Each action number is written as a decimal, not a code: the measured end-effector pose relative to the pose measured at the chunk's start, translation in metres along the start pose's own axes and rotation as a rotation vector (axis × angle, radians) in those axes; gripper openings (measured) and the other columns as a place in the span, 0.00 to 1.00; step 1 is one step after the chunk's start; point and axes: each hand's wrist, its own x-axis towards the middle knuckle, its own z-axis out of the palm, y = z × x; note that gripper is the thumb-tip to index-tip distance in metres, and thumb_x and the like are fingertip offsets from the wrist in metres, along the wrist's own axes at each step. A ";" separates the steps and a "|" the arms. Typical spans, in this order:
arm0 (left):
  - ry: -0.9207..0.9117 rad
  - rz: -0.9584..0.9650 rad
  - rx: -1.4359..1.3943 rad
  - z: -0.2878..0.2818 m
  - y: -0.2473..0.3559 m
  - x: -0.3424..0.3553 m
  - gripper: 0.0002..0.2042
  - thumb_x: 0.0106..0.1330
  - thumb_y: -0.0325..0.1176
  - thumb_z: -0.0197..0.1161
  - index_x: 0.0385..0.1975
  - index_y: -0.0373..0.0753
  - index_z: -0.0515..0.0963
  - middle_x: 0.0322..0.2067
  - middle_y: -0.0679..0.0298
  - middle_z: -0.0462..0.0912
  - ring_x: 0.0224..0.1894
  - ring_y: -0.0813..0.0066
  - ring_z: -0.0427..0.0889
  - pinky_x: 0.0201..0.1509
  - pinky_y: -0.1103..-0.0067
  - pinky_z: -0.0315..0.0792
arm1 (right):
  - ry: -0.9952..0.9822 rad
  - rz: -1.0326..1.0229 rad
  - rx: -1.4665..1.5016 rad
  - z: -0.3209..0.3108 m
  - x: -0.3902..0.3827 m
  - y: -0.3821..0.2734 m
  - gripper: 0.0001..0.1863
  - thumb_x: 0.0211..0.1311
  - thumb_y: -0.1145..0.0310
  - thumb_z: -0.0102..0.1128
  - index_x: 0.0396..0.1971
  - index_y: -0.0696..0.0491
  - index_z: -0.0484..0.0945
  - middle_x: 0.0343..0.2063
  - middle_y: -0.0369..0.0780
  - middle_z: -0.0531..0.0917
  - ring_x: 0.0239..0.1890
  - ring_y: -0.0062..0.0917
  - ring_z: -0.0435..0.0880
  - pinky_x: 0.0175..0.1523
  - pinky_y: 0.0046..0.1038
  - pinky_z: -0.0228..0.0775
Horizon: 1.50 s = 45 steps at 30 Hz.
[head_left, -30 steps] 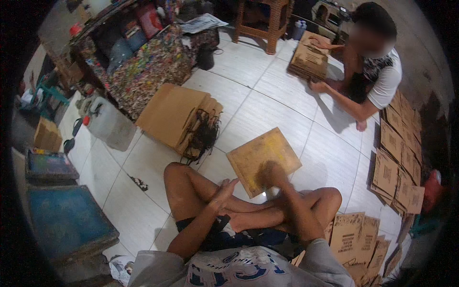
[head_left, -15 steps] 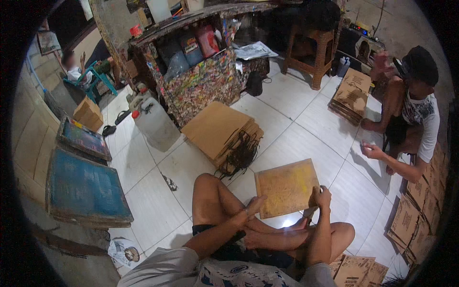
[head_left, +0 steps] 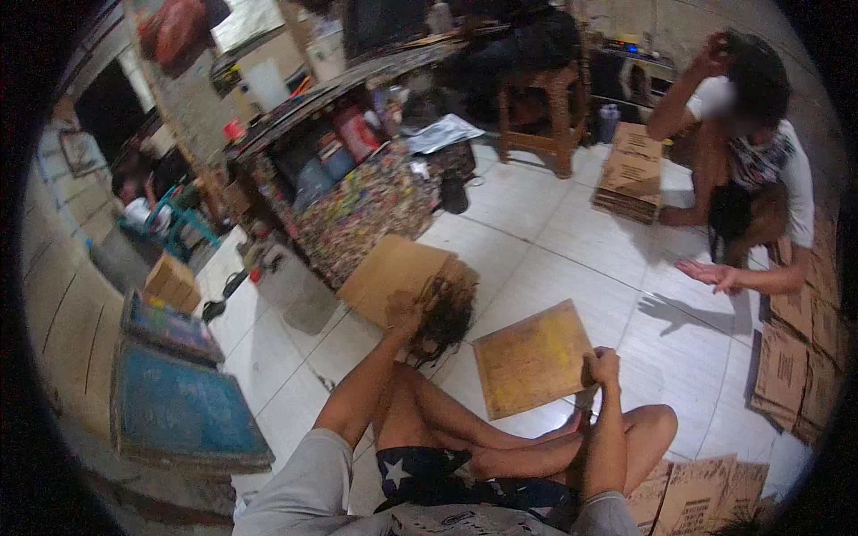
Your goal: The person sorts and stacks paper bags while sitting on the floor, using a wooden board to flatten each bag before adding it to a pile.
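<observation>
My left hand [head_left: 403, 312] reaches onto a stack of brown cardboard pieces [head_left: 374, 265], beside the tangled black cords [head_left: 447, 317] on its right side; its finger grip is unclear in the blur. My right hand [head_left: 601, 366] is closed at the right edge of a square, yellow-stained tan board [head_left: 532, 357], tilted above my crossed legs. A dark object shows below that hand, too unclear to name.
A co-worker [head_left: 764, 179] squats right, beside a cardboard pile [head_left: 626, 165]; more printed cardboard [head_left: 786, 375] lies along the right. Screen frames [head_left: 183, 402], a jerrycan [head_left: 295, 290], a paint-crusted bench [head_left: 349, 196] and a stool [head_left: 536, 85] surround the tiles. Another person [head_left: 143, 201] sits far left.
My left hand has moved forward from the board to the cardboard stack. The board stays in my right hand. The co-worker has raised one hand to the head and spread the other, palm up.
</observation>
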 end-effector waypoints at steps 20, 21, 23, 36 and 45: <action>-0.407 -0.155 -0.447 -0.180 0.009 0.035 0.20 0.66 0.49 0.57 0.37 0.35 0.81 0.26 0.62 0.81 0.20 0.72 0.75 0.28 0.74 0.71 | -0.034 -0.115 -0.057 0.016 0.001 -0.019 0.17 0.49 0.57 0.63 0.24 0.58 0.83 0.24 0.53 0.82 0.29 0.46 0.83 0.36 0.40 0.75; -0.416 -0.111 -0.230 -0.168 -0.015 0.027 0.22 0.64 0.52 0.57 0.38 0.36 0.81 0.29 0.61 0.82 0.23 0.68 0.77 0.31 0.72 0.72 | -0.096 -0.082 -0.034 0.018 0.003 -0.028 0.17 0.49 0.57 0.62 0.24 0.58 0.83 0.24 0.53 0.82 0.29 0.46 0.83 0.36 0.41 0.75; -0.505 -0.110 -0.183 -0.131 -0.035 0.007 0.30 0.56 0.62 0.59 0.43 0.39 0.80 0.40 0.56 0.82 0.38 0.55 0.80 0.46 0.65 0.72 | -0.087 -0.103 -0.186 0.026 0.006 -0.006 0.16 0.48 0.58 0.62 0.24 0.58 0.83 0.25 0.53 0.82 0.29 0.46 0.83 0.36 0.41 0.76; -0.739 -0.202 0.010 -0.059 -0.067 -0.021 0.37 0.47 0.64 0.65 0.46 0.37 0.76 0.46 0.50 0.79 0.51 0.57 0.77 0.53 0.67 0.70 | -0.123 -0.026 0.003 0.010 -0.010 -0.013 0.30 0.46 0.51 0.70 0.41 0.63 0.79 0.41 0.54 0.82 0.42 0.42 0.83 0.46 0.37 0.75; -0.317 -0.153 -0.016 -0.035 -0.110 -0.054 0.21 0.64 0.51 0.50 0.39 0.36 0.75 0.38 0.47 0.79 0.42 0.48 0.77 0.46 0.61 0.71 | -0.488 0.153 0.640 -0.025 -0.021 -0.064 0.11 0.61 0.65 0.60 0.33 0.58 0.81 0.15 0.28 0.73 0.10 0.11 0.61 0.15 0.19 0.49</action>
